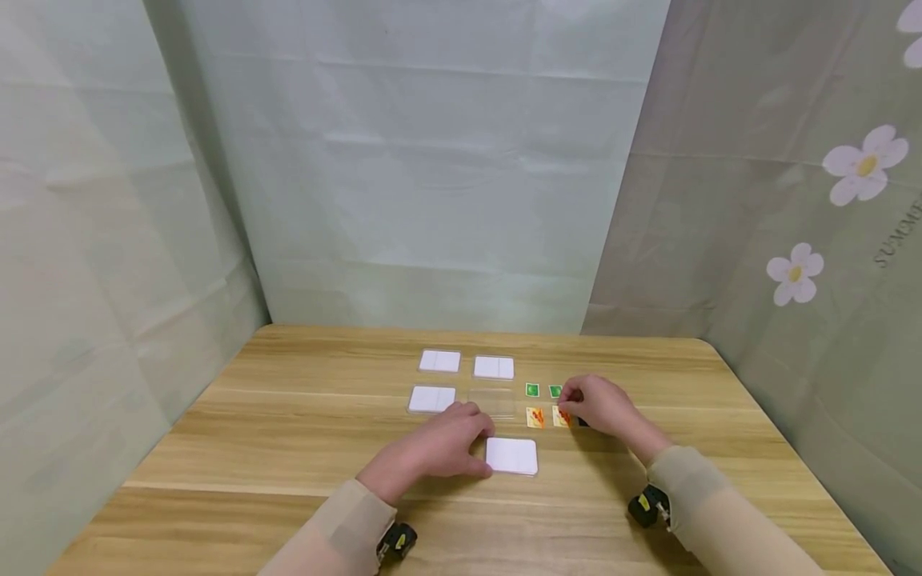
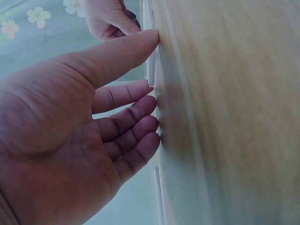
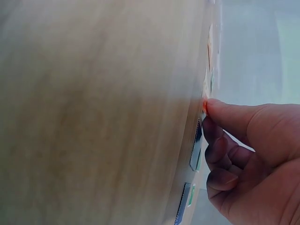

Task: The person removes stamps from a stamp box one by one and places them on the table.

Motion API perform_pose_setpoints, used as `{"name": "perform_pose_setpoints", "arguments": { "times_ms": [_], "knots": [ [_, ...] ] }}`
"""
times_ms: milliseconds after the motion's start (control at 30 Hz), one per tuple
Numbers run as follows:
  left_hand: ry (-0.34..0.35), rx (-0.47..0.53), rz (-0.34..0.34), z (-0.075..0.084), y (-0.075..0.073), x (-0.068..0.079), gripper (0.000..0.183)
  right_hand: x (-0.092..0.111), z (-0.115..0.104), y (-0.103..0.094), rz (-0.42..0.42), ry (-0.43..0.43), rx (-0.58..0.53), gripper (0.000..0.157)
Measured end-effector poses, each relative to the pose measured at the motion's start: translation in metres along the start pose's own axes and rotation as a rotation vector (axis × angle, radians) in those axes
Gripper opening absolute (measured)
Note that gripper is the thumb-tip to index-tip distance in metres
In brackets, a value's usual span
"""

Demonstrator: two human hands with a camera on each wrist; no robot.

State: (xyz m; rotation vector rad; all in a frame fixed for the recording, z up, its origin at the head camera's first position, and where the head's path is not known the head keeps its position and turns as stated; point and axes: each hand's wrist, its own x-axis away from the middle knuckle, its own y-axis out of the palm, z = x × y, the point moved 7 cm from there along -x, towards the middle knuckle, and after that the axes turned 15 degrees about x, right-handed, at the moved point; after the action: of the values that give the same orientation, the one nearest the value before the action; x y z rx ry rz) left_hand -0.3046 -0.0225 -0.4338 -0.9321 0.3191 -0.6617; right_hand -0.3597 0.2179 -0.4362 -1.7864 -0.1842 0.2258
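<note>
Beside the left end of a white card in a clear case [image 1: 512, 456], my left hand [image 1: 441, 442] rests with thumb and index finger spread, touching its edge. The left wrist view shows that case edge-on [image 2: 152, 70] by the thumb and index fingertip. My right hand [image 1: 600, 406] pinches the edge of an orange and yellow stamp [image 1: 559, 417] on the table; its thumb tip is on the orange part in the right wrist view. A matching orange stamp [image 1: 535, 418] lies to its left. Behind are two green stamps, one [image 1: 532, 390] in full view and another [image 1: 555, 391] beside the fingers.
Three more white cards in clear cases, at back left [image 1: 439, 361], back middle [image 1: 494, 367] and left [image 1: 432, 398], lie on the wooden table [image 1: 288, 432]. A transparent case [image 1: 493, 402] sits among them. Dark pieces [image 3: 196, 145] lie under and beyond my right fingers. Cloth curtains surround the table.
</note>
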Motion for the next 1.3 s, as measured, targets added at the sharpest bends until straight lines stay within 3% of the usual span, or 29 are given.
{"name": "perform_pose_setpoints", "arguments": {
  "times_ms": [400, 933, 1300],
  "knots": [
    [-0.013, 0.007, -0.002, 0.002, 0.0, 0.001, 0.051, 0.0, 0.0, 0.0, 0.025, -0.006, 0.032, 0.016],
    [0.008, -0.013, -0.007, 0.003, 0.001, 0.0, 0.049, 0.004, 0.001, -0.008, 0.026, 0.031, -0.006, 0.015],
    [0.017, -0.016, -0.004, 0.004, -0.001, 0.002, 0.049, 0.023, -0.027, -0.01, -0.018, -0.069, -0.211, 0.009]
  ]
}}
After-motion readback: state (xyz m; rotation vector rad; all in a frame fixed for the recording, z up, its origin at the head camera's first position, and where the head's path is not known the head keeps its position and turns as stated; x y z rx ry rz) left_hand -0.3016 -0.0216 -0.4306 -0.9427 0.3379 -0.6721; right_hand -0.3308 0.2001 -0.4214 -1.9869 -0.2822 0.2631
